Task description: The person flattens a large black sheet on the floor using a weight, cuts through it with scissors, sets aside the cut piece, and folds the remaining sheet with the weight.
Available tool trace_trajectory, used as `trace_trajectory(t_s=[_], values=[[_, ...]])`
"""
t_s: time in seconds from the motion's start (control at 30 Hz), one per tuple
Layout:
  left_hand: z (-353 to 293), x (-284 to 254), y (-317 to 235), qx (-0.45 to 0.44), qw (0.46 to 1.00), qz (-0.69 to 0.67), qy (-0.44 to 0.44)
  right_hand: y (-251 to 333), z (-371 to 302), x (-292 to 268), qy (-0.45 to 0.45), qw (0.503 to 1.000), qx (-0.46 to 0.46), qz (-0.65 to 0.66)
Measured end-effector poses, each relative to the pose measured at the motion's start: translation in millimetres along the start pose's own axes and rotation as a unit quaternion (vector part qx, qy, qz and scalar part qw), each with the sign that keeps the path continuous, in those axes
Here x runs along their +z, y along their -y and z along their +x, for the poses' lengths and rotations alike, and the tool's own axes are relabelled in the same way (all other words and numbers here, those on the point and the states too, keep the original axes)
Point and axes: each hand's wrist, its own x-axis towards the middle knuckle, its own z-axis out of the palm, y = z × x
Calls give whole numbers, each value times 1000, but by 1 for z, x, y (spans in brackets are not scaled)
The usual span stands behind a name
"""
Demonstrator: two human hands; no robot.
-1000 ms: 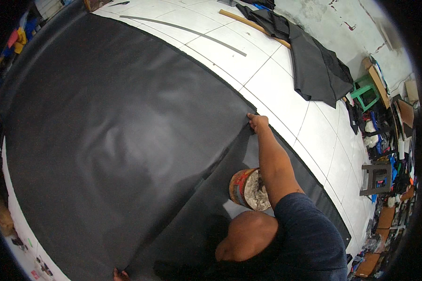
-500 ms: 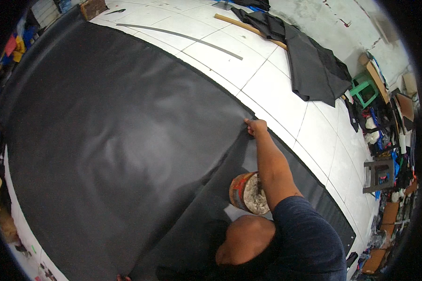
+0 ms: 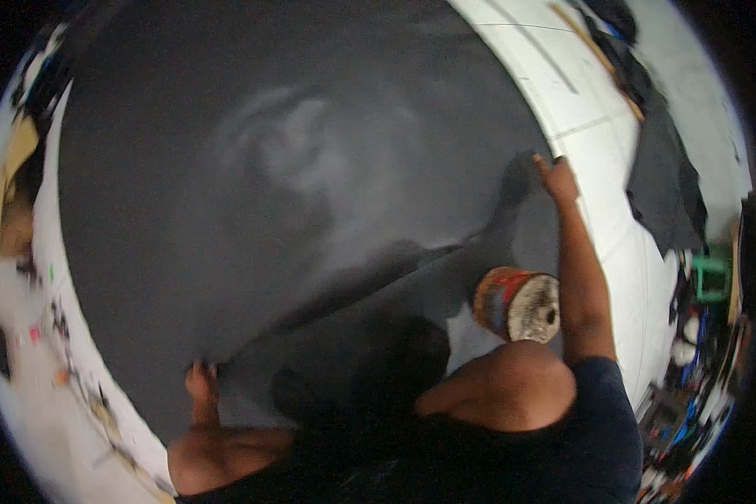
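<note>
A wide black sheet (image 3: pixel 185 193), smooth and slightly shiny like vinyl, spreads over the white floor in front of me. Its near part is lifted in a fold (image 3: pixel 361 294) that runs between my two hands. At the right edge, my right hand (image 3: pixel 560 179) is closed on the sheet, arm stretched out. My left hand (image 3: pixel 202 382) is closed on the sheet's left side, low in the view and a little blurred. Beside my right knee and forearm stands a worn tin (image 3: pixel 517 304), rusty red and grey, its pale top crusted with a dark spot.
White floor tiles (image 3: pixel 601 143) border the sheet on the right. Beyond lie a long thin strip (image 3: pixel 533 42), a brown tube (image 3: pixel 596 55) and a crumpled black cloth (image 3: pixel 668 176). A green stool (image 3: pixel 711 277) and clutter line the right; small scraps lie at left.
My view has swung, so the sheet and tin appear shifted. My left hand, barely visible at the lower edge before, now shows fully on the sheet's left side. My right hand keeps hold of the right edge.
</note>
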Motion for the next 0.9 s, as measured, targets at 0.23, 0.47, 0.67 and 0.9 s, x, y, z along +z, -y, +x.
trace_trajectory(t_s=[0.23,0.47,0.67,0.9], values=[[-18,13,-60,-80,939,-313,-121,157,-258,-36,211,869,-420,154],[-28,25,-67,-141,886,-417,-149,136,-317,57,101,793,-599,52],[1,3,-56,-226,820,-416,-322,113,-306,62,82,794,-601,41],[45,-38,28,-191,916,-144,-322,118,-304,80,97,782,-614,45]])
